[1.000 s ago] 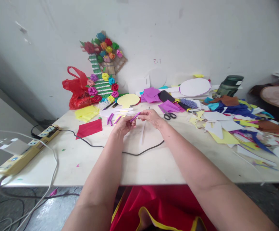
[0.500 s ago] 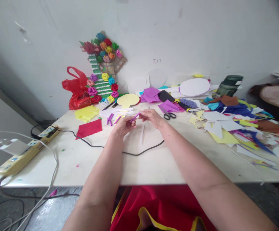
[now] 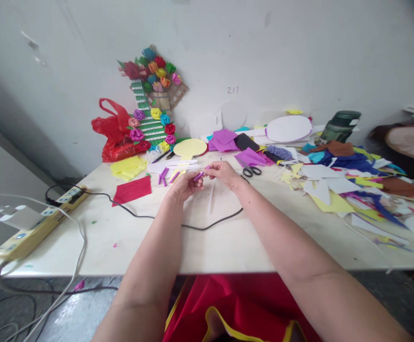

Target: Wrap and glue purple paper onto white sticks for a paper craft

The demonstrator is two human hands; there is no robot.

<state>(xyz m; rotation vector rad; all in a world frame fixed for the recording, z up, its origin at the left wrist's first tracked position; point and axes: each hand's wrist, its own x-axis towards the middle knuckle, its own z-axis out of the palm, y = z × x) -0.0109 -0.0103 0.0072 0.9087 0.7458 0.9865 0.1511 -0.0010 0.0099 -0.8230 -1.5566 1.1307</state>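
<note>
Close together, the left hand pinches a purple roll; the right hand pinches its upper end.

Between the person's fingers, the purple piece no longer shows as one long slanting stick: I now see a shorter length at the left hand and a separate bit of purple by the right fingertips, with a pale gap between. The right hand and its forearm sit slightly further left, and a short stretch of black cable now peeks out beside the wrist, near the scissors.
</note>
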